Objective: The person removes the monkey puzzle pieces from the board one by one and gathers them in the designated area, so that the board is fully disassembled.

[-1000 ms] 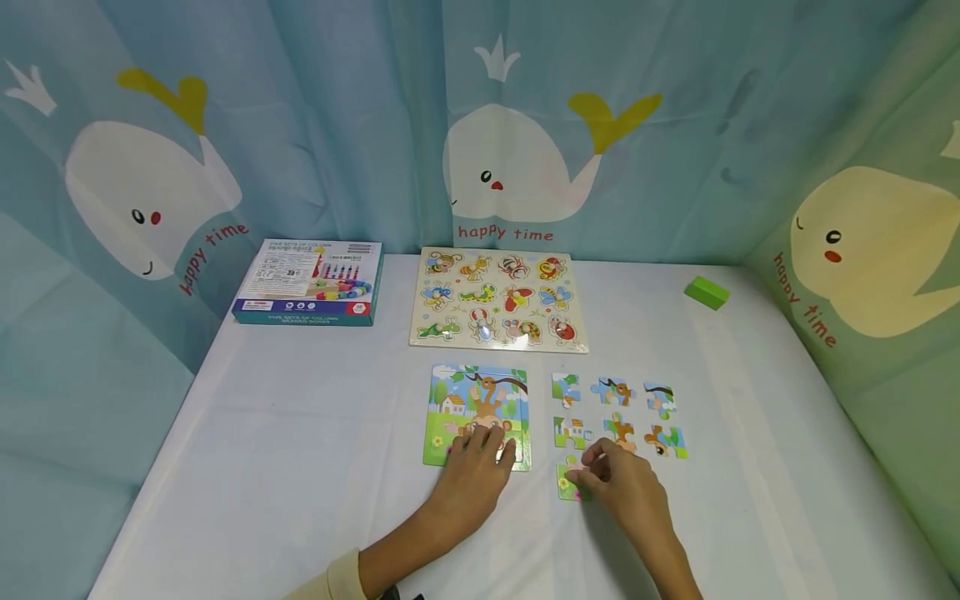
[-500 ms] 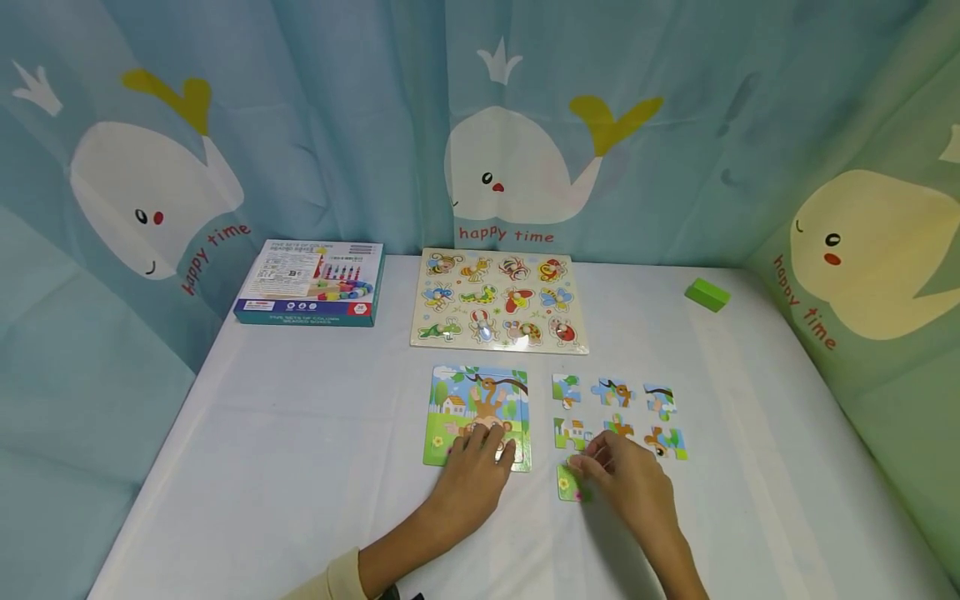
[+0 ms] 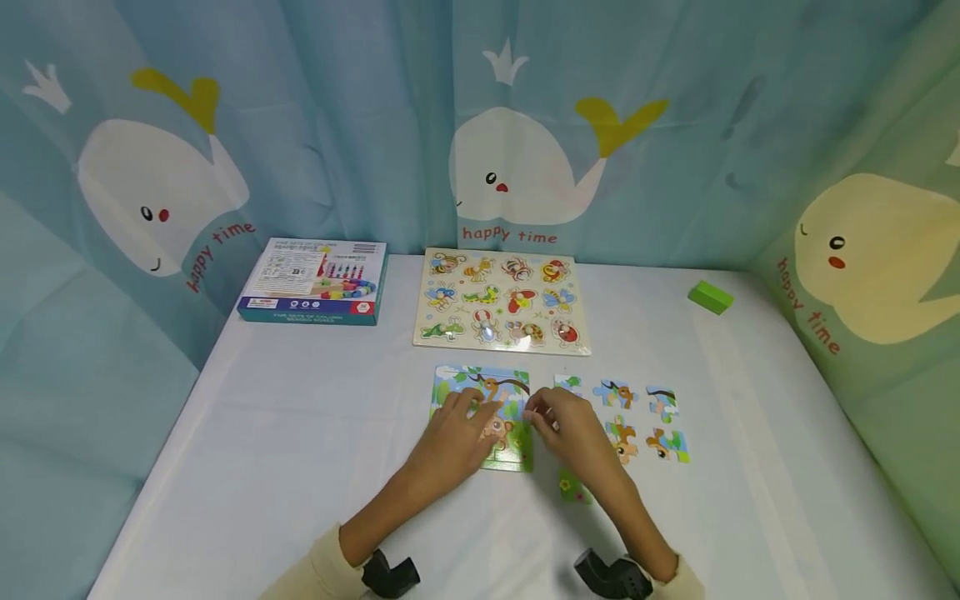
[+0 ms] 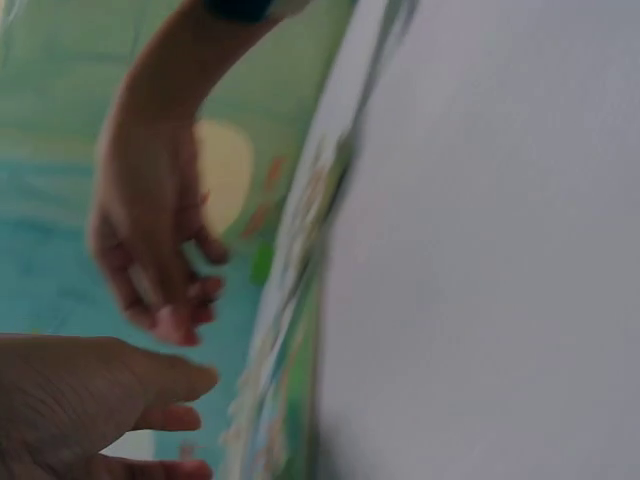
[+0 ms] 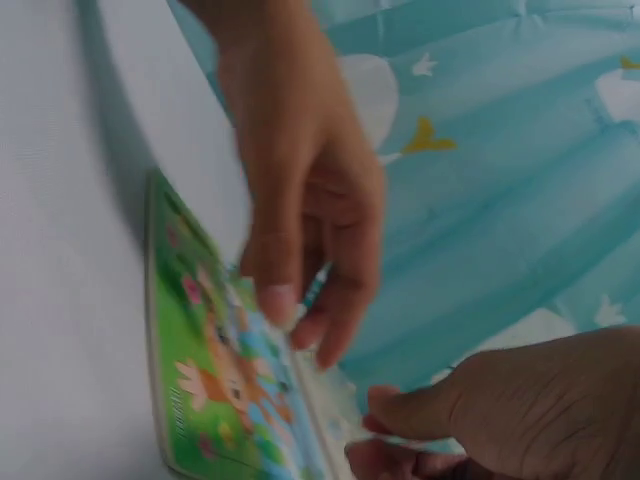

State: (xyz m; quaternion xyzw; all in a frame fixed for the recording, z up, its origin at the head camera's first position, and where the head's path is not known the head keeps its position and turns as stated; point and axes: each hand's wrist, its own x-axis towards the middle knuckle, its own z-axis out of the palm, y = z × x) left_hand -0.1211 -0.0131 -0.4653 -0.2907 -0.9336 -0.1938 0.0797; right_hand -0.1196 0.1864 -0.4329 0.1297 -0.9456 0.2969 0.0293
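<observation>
My left hand (image 3: 447,433) lies over the left side of the square monkey puzzle board (image 3: 519,457), its thumb spread away from the loosely bent fingers. At the board's right edge my right hand (image 3: 572,423) pinches with thumb and forefinger, a small pale bit of a puzzle piece showing at the tips. In the right wrist view the left thumb (image 5: 275,290) comes down close over the printed picture. Loose puzzle pieces sit right of the board, among them a bird piece (image 3: 618,393), a branch piece (image 3: 663,402) and a green flower piece (image 3: 573,487), partly covered by my right forearm.
Behind the board lies a wooden insect knob puzzle (image 3: 502,302). A beaded-toy box (image 3: 311,282) is at the back left, a green block (image 3: 710,297) at the back right. Whale-print curtains (image 3: 375,125) enclose the white table (image 3: 300,433).
My right hand has moved up and left from the loose pieces to the board's right edge. My left hand has shifted up and left on the board.
</observation>
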